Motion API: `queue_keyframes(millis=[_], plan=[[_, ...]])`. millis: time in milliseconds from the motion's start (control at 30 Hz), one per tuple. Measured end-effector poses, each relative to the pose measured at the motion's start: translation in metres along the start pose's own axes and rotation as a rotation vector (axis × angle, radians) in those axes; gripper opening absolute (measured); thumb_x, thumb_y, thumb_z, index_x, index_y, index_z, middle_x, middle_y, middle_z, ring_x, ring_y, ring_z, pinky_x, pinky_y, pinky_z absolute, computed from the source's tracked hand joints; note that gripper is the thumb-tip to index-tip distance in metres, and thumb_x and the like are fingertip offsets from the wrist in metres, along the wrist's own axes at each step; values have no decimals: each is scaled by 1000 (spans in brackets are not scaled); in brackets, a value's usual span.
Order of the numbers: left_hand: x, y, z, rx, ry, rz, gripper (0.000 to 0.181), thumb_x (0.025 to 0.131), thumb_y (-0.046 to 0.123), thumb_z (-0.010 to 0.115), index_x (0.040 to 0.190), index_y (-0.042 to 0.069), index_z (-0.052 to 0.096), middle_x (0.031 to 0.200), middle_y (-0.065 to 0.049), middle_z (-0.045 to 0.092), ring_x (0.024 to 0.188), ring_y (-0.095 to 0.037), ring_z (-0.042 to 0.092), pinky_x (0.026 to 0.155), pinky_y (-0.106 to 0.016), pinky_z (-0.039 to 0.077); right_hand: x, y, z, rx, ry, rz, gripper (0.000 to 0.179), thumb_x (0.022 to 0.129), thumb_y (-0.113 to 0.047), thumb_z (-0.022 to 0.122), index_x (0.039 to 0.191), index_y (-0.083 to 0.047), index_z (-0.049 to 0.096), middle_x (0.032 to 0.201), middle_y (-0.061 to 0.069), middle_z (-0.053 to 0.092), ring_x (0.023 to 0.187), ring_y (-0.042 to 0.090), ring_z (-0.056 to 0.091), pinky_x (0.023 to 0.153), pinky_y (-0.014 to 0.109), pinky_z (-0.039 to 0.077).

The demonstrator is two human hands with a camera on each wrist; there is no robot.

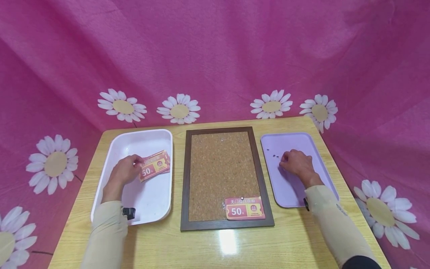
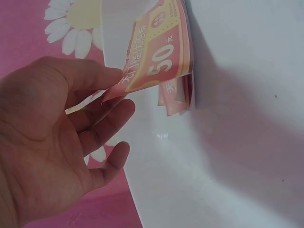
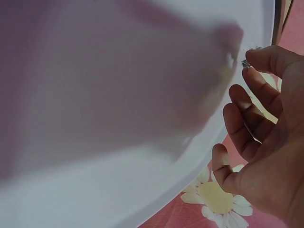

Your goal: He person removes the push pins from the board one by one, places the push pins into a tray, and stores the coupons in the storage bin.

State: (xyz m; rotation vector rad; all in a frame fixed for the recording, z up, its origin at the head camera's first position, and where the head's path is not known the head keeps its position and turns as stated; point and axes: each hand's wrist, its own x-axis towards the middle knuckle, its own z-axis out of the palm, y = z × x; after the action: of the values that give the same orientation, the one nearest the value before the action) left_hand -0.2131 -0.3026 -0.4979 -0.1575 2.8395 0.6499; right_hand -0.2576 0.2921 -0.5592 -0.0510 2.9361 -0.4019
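Note:
My left hand [image 1: 125, 172] is over the white bin [image 1: 147, 205]. It pinches a red and yellow coupon [image 2: 159, 59] marked 50 between thumb and fingers, with more coupons [image 2: 173, 97] beneath it. At the lavender tray [image 1: 292, 196], my right hand [image 1: 297, 163] has thumb and index finger close together around a small silvery pushpin [image 3: 245, 63]; the other fingers are loosely bent. Several more tiny pins [image 1: 274, 155] lie on the tray just left of those fingertips. Between the two containers, a framed cork board [image 1: 221, 168] bears one coupon [image 1: 245, 208] at its lower right corner, with a pin [image 1: 242, 198] at its top edge.
Everything stands on a light wooden table [image 1: 201, 248]. A pink cloth [image 1: 215, 63] with white daisies hangs behind and at both sides. The bin's raised walls and the board's dark frame [image 1: 185, 179] stand between my two hands.

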Motion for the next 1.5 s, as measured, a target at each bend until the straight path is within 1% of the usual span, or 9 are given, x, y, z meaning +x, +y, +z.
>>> queue_keyframes(millis=[333,467,667,733,867,967,1100,1200,1500], plan=[[1,-3,4,7,-61,-29,41,90,13,52,129,2,55,118,-23,58,105,-37,53,91,-52,43,0,2,5,22,-24,34,19,84,-31,65,89,-13,66,88,9,64,86,31,56,82,63,36],[0,-3,4,-4,-82,-34,43,89,12,54,130,0,54,118,-24,57,102,-36,53,87,-49,44,-1,2,6,26,-16,34,19,84,-30,65,90,-12,66,88,9,65,87,31,56,83,63,36],[0,1,3,-31,-88,-48,41,94,21,54,131,3,53,136,-27,48,108,-37,50,90,-51,44,-4,3,3,36,5,34,17,84,-29,65,91,-13,66,89,9,64,87,31,56,81,60,36],[-1,2,4,-38,-88,-58,42,95,24,54,132,4,52,141,-27,44,112,-38,48,92,-52,43,-5,4,2,37,20,21,17,83,-28,65,91,-13,65,89,9,63,85,30,57,78,56,39],[-5,5,4,-32,-77,-41,42,95,26,54,131,4,53,139,-27,47,114,-39,49,95,-54,42,-12,3,3,52,41,-17,23,82,-28,64,98,-11,65,94,12,64,85,30,59,76,50,44],[-11,8,4,-19,-72,-21,44,95,26,54,132,3,52,137,-27,50,114,-40,51,95,-55,41,-18,-2,5,68,47,-46,33,83,-32,66,106,-9,65,100,15,64,91,32,60,80,51,47],[-16,12,6,-31,-76,-36,46,94,27,54,134,5,51,139,-26,49,114,-39,50,95,-55,41,-25,-11,4,76,66,-81,43,82,-37,67,114,-8,63,103,17,63,93,34,60,81,52,47],[-18,14,6,-41,-71,-45,46,94,28,54,135,7,50,141,-25,47,115,-38,49,95,-56,41,-28,-17,3,79,79,-87,46,81,-38,68,116,-9,63,105,17,63,95,34,60,81,52,48],[-26,18,6,-40,-35,-4,45,94,26,55,134,7,51,139,-25,49,111,-37,50,92,-55,42,-37,-24,4,84,88,-66,45,83,-39,67,118,-11,62,113,18,63,102,36,60,83,54,47]])
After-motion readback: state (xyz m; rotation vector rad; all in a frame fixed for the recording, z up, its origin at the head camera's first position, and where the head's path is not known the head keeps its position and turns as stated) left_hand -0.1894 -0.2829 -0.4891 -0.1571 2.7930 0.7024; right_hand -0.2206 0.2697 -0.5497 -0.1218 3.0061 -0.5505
